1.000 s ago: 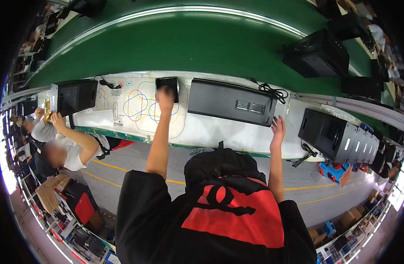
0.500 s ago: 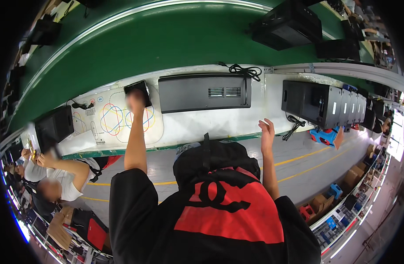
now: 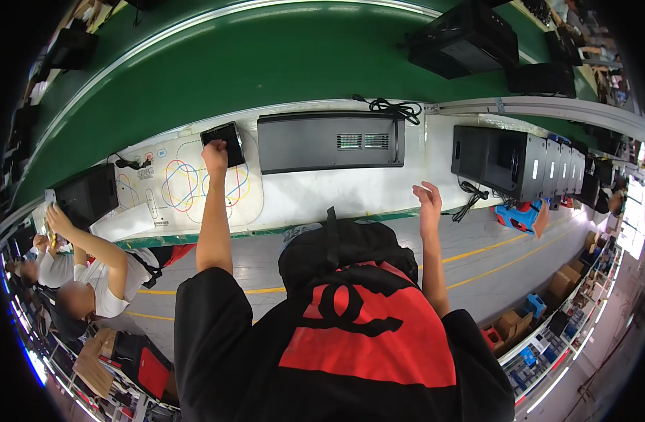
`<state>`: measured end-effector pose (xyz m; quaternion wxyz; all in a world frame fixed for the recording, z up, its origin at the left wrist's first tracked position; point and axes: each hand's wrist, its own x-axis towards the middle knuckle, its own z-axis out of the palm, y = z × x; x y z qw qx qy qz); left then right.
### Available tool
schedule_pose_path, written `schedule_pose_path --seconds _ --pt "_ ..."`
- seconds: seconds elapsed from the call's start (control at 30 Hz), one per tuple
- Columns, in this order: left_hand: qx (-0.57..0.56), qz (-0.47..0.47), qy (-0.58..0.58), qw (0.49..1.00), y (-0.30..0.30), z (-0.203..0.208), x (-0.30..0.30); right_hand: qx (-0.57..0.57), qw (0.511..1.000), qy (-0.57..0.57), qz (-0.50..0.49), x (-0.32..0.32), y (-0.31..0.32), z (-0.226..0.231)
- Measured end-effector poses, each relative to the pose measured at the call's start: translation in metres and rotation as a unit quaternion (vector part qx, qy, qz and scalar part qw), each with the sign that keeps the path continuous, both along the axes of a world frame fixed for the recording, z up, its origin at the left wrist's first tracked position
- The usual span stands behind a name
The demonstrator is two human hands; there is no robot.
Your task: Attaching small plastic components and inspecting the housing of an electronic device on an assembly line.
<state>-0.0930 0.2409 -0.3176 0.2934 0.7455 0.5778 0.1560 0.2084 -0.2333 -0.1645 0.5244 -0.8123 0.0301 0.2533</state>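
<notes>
My left hand (image 3: 215,155) is over a small black tray (image 3: 232,139) on the white work surface. Its fingers are drawn together in a pinch at the tray, and whatever lies between them is too small or hidden to name. To the right of the tray lies a long black computer case (image 3: 298,144) with two vent grilles facing up. Empty, fingers loosely apart, my right hand (image 3: 428,204) hovers near the front edge, right of that case and touching nothing.
A coiled black power cable (image 3: 396,109) lies behind the case. More black cases (image 3: 487,158) stand in a row at right, a cable bundle (image 3: 470,200) beside them. A printed white mat (image 3: 178,186) is at left, with a co-worker (image 3: 101,274) beyond it. A green belt (image 3: 266,56) runs behind.
My left hand stays at the tray, its blur gone and its fingers now drawn together. My right hand has risen slightly. The co-worker's arm at left has lifted.
</notes>
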Motion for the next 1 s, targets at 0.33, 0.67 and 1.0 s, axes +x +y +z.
schedule_pose_path --seconds 0.33,0.67,1.0 --pt "-0.093 0.081 -0.107 0.987 -0.001 -0.003 -0.002 0.027 0.999 -0.001 0.021 0.000 -0.004 0.002" --pt "-0.119 -0.031 -0.370 0.921 -0.063 0.148 0.026 -0.027 0.981 -0.152 0.118 -0.032 0.062 0.093" --pt "-0.119 -0.323 -0.425 0.837 -0.166 0.371 0.076 0.354 0.793 -0.293 0.399 -0.076 0.194 0.235"
